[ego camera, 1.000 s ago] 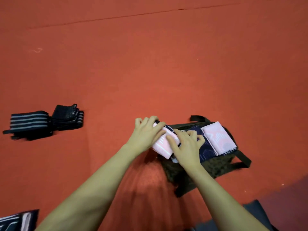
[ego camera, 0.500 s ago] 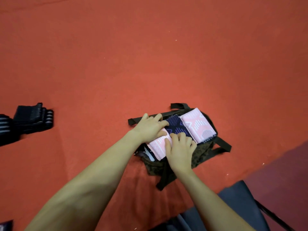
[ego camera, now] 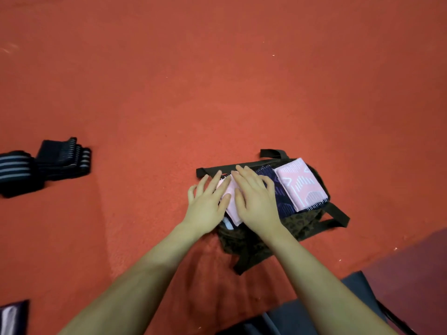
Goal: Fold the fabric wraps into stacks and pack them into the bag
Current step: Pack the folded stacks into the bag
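Head view shows both hands flat on the same folded pale pink fabric wrap (ego camera: 231,200): the left hand (ego camera: 210,201) lies on its left edge and the right hand (ego camera: 256,199) covers its right half. Each grip is wide, fingers straight and spread, pressing down rather than curling round anything. The pink wrap sits at the left end of the open mouth of a dark olive, leopard-patterned cloth bag (ego camera: 297,224) lying on the red carpeted floor (ego camera: 217,93).

Just right of the right hand, a folded navy patterned wrap (ego camera: 281,201) lies in the bag, and touching it further right is a second folded pink wrap with pale line markings (ego camera: 301,187). So three folded pieces appear to be in the bag, and this step looks like tamping the last one down level with its neighbours.

Packing seems only partly done. Well away to the left of the left hand, two bundles of black wraps with grey stripes (ego camera: 43,165) rest on the floor, not yet packed; whether they are properly folded I cannot tell. At the lower left corner a dark striped piece (ego camera: 13,319) shows only in part.

The bag's black webbing straps (ego camera: 338,217) trail beyond the right hand and beneath the wrists, and could snag. A dark grey object (ego camera: 302,308) lies near the right forearm.
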{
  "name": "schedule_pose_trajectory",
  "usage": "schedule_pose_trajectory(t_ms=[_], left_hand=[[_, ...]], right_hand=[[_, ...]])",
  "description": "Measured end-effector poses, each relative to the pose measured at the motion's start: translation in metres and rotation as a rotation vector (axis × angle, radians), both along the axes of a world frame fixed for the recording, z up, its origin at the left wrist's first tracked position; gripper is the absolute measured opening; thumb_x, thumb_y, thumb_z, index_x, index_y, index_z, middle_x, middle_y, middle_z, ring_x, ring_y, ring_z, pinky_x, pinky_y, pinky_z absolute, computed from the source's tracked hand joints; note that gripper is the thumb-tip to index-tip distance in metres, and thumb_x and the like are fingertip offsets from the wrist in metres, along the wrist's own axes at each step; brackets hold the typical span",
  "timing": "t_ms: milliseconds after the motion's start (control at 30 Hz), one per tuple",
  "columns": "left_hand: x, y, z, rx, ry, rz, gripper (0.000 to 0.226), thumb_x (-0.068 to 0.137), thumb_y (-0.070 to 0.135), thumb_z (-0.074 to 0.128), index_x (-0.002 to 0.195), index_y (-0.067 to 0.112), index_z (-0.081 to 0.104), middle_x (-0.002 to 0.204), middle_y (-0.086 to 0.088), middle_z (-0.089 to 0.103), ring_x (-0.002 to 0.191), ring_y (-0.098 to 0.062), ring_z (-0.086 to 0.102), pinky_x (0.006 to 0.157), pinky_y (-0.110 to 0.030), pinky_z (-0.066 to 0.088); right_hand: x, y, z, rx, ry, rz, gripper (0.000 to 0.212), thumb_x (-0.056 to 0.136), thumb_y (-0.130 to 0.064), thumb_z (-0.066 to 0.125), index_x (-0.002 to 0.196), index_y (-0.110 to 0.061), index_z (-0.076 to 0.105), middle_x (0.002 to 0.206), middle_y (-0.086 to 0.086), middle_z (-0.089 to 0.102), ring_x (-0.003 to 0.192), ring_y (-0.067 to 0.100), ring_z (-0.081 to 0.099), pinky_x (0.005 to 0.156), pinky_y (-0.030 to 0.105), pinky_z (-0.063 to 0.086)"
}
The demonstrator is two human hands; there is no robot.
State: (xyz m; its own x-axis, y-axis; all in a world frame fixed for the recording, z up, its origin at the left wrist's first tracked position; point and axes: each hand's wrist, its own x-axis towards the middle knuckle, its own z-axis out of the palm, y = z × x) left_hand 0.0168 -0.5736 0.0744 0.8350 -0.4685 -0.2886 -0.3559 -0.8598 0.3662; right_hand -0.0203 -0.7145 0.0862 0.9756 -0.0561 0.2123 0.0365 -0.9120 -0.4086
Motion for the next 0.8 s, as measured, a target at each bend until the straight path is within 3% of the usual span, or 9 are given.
schedule_pose_trajectory(t_ms=[133,200,333,433,567,667,800], left_hand=[[0.019,0.007,0.002,-0.01,0.118,-0.173,0.053,0.103,0.041,0.014,0.153,0.027,0.001,0.158,0.013,-0.012,0.146,-0.013,-0.009,0.113,-0.04,-0.013],[0.019,0.017,0.0,-0.04,0.067,-0.11,0.055,0.103,0.04,0.018,0.153,0.026,0.0,0.159,0.01,-0.012,0.146,-0.014,-0.008,0.113,-0.039,-0.012],[0.006,0.032,-0.012,0.093,-0.04,0.282,0.055,0.1,0.041,0.036,0.147,0.015,0.028,0.158,-0.013,0.011,0.142,-0.028,0.017,0.112,-0.043,0.008],[0.0,0.034,-0.024,0.205,-0.051,0.31,0.047,0.098,0.043,0.039,0.132,0.011,0.05,0.149,-0.009,0.032,0.134,-0.028,0.028,0.105,-0.041,0.016],[0.005,0.023,-0.029,0.097,-0.064,0.28,0.04,0.1,0.04,0.035,0.115,0.014,0.061,0.131,-0.001,0.05,0.122,-0.023,0.037,0.098,-0.038,0.018],[0.006,0.015,-0.028,0.084,-0.065,0.223,0.038,0.097,0.042,0.037,0.109,0.013,0.059,0.12,0.001,0.052,0.115,-0.021,0.04,0.095,-0.036,0.02],[-0.003,0.024,-0.031,0.124,-0.047,0.141,0.056,0.088,0.05,0.048,0.133,0.018,0.04,0.127,0.0,0.048,0.118,-0.023,0.042,0.096,-0.038,0.024]], right_hand=[[0.002,0.003,-0.016,-0.065,0.17,0.036,0.05,0.096,-0.031,0.028,0.139,-0.016,0.047,0.144,0.002,0.046,0.134,0.021,0.041,0.107,0.033,0.017],[0.0,0.005,-0.022,-0.151,0.24,0.057,0.051,0.098,-0.038,0.024,0.144,-0.024,0.04,0.15,-0.001,0.039,0.138,0.022,0.035,0.109,0.036,0.013],[-0.002,0.006,-0.029,-0.232,0.311,0.093,0.057,0.096,-0.049,0.02,0.148,-0.029,0.031,0.156,-0.002,0.025,0.143,0.023,0.024,0.111,0.043,0.007],[0.001,0.012,-0.031,-0.271,0.302,0.072,0.056,0.096,-0.047,0.023,0.145,-0.026,0.038,0.153,0.001,0.032,0.14,0.025,0.031,0.11,0.045,0.009],[-0.002,0.017,-0.031,-0.286,0.309,0.045,0.055,0.097,-0.047,0.02,0.146,-0.027,0.037,0.154,0.0,0.031,0.141,0.023,0.028,0.11,0.045,0.011],[-0.006,0.014,-0.031,-0.273,0.324,0.025,0.056,0.097,-0.048,0.018,0.147,-0.029,0.033,0.156,-0.003,0.026,0.143,0.02,0.023,0.111,0.044,0.011],[-0.007,0.012,-0.029,-0.256,0.349,0.009,0.057,0.095,-0.05,0.015,0.149,-0.033,0.026,0.158,-0.008,0.016,0.145,0.016,0.013,0.112,0.042,0.004]])
